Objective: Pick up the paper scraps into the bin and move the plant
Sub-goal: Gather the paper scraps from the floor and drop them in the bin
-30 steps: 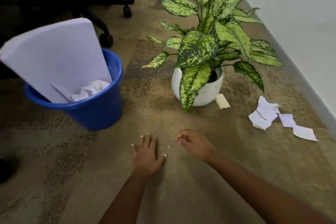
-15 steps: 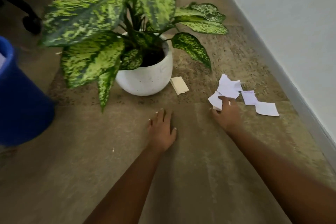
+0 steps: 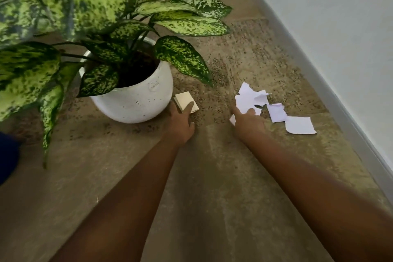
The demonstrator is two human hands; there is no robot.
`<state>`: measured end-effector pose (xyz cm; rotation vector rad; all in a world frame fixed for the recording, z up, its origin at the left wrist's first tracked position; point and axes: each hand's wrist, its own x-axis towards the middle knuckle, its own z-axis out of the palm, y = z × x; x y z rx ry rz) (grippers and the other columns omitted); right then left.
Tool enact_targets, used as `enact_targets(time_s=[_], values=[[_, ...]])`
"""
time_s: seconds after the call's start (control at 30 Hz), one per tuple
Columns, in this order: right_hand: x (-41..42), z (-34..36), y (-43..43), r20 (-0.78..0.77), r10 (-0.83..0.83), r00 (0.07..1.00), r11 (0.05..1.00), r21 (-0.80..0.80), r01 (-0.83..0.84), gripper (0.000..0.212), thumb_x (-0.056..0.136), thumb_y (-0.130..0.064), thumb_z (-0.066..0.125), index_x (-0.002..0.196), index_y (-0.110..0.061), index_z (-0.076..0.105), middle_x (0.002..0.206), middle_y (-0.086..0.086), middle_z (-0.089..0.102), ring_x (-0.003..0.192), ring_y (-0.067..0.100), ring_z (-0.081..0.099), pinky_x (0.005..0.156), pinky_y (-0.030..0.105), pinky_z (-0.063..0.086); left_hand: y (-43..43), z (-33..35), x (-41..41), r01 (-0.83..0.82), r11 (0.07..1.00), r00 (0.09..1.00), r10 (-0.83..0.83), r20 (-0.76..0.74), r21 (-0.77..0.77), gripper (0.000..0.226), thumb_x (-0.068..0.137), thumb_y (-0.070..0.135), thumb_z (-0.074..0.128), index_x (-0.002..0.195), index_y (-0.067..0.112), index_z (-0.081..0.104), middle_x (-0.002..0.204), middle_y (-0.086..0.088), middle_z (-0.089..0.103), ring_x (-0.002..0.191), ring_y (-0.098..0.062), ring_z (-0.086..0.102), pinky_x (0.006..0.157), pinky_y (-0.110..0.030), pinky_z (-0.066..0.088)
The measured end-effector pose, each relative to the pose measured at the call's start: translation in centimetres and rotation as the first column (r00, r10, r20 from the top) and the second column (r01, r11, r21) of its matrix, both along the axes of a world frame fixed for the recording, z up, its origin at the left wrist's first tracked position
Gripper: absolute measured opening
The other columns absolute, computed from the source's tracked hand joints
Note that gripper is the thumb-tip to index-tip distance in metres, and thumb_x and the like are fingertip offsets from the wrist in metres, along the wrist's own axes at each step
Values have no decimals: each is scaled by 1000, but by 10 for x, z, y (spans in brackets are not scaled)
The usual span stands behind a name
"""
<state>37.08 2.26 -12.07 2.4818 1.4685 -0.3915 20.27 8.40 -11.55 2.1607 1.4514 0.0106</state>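
My left hand [image 3: 180, 122] reaches beside the white pot, its straight fingers resting on a cream paper scrap [image 3: 184, 100] on the carpet. My right hand [image 3: 247, 120] lies on a pile of white paper scraps [image 3: 248, 97], fingers curled down onto the near pieces; a white corner sticks out under the palm. Two more white scraps [image 3: 276, 111] [image 3: 299, 125] lie to the right, apart from the hand. The plant [image 3: 100, 19], with large speckled green leaves, stands in a white pot [image 3: 136, 102] just left of my left hand. Only an edge of the blue bin [image 3: 7, 155] shows at far left.
A white wall [image 3: 340, 27] with a grey skirting board runs diagonally along the right, close behind the scraps. Brown carpet [image 3: 202, 176] covers the floor. The leaves overhang the floor to the left of the pot.
The view has moved closer and rightward, so the bin is nearly out of frame. My left hand moved forward onto the cream scrap. My right hand's fingers curled onto the white scraps.
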Motion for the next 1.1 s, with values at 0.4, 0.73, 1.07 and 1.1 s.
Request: enact_targets(time_s=[0.4, 0.73, 1.07, 1.1], values=[[-5, 30, -90, -348, 217, 912, 918, 390, -70, 35, 88, 1, 49, 117, -17, 45, 117, 6, 55, 80, 20, 52, 64, 31, 40, 34, 0, 23, 203, 973, 937, -160, -311, 111, 45, 96, 25, 46, 140, 24, 38, 137, -23, 39, 121, -38, 45, 95, -44, 45], [-32, 30, -117, -748, 87, 658, 833, 417, 364, 64, 90, 0, 52, 138, -33, 26, 124, -20, 39, 109, 1, 44, 70, 3, 39, 21, 14, 13, 392, 885, 839, -232, -493, 251, 44, 95, -4, 35, 137, 5, 30, 125, -24, 58, 110, -37, 61, 85, -43, 52], [-82, 31, -80, -992, -94, 89, 653, 6, 757, 18, 92, -6, 51, 106, -6, 62, 89, 0, 64, 84, 22, 60, 61, 32, 43, -36, 12, -26, -146, 971, 865, 218, 452, -187, 50, 88, 7, 52, 132, 28, 39, 74, -9, 60, 61, -16, 50, 59, -30, 43], [-86, 31, -75, -996, -82, 23, 629, -34, 777, 15, 92, -6, 51, 100, -9, 63, 88, 3, 65, 84, 24, 60, 60, 33, 43, -41, 13, -31, -127, 951, 840, 255, 478, -283, 30, 89, 7, 51, 113, 24, 52, 68, -8, 57, 60, -16, 48, 57, -28, 41]])
